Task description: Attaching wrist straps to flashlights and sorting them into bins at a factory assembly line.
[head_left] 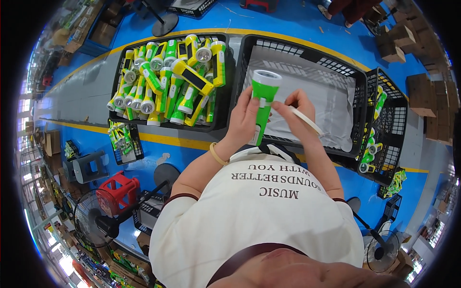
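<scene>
My left hand (244, 115) is wrapped around the body of a green flashlight (262, 115), its pale round head pointing away from me. A small white patch shows on its side below the head; I cannot tell if it is a switch or a strip of tape. My right hand (300, 111) is closed, with its fingertips at the flashlight's right side by that patch. A narrow white ring, like a roll of tape (307, 121) seen edge-on, rests in the right hand. Under both hands stands a black crate (362, 91) lined with whitish sheeting (331, 86).
At left, a black crate (229, 62) is heaped with green and yellow flashlights (168, 77). Another black crate (396, 134) at right holds several more. Behind me are a red stool (117, 192) and fans (96, 218) (382, 250). Cardboard boxes (422, 96) stand far right.
</scene>
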{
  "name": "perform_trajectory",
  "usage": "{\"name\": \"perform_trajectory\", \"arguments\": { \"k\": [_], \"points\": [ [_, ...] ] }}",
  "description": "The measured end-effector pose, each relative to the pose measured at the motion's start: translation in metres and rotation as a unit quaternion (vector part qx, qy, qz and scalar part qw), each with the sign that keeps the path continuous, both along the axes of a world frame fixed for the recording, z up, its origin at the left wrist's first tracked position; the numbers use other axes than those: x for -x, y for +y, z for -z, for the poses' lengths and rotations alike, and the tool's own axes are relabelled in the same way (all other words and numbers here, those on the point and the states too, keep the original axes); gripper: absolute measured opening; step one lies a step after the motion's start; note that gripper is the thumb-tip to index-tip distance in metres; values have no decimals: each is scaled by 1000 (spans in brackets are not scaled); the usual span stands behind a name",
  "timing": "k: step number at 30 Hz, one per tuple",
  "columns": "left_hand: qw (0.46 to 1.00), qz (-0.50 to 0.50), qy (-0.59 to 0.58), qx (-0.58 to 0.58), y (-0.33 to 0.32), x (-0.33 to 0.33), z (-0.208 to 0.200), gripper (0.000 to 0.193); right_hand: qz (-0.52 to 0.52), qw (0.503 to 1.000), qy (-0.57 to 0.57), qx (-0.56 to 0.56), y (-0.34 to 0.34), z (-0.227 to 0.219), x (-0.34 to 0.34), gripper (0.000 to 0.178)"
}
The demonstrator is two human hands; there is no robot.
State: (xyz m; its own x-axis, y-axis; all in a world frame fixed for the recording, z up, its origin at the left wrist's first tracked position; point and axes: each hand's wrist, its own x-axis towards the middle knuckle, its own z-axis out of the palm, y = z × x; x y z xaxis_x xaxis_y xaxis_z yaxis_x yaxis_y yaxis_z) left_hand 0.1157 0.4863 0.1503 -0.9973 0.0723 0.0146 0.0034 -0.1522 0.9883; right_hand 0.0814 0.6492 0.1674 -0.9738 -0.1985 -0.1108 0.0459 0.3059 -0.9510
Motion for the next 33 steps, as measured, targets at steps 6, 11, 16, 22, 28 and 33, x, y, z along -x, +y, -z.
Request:
{"name": "perform_trajectory", "arguments": {
  "k": [6, 11, 16, 22, 28, 33],
  "points": [
    [972, 35, -171, -159, -22, 2, -11, 43, -99, 992, 72, 39, -1, 7, 13, 30],
    [981, -21, -172, -84, -51, 6, 3, 32, -132, 983, 126, -14, -31, 6, 16, 15],
    [924, -62, -262, -272, -81, 8, 14, 30, -83, 990, 57, 102, -86, 28, 14, 14],
    [905, -414, -78, -57, -323, 81, 35, 24, 35, 999, 19, 21, -54, 53, 51, 16],
    [795, -340, -243, 441, -483, 164, 63, 45, 151, 985, -78, -38, 2, 109, 20, 17],
    [701, -188, -279, 629, -514, 206, 99, 49, 239, 964, -109, -50, 36, 127, -19, 19]
  ]
}}
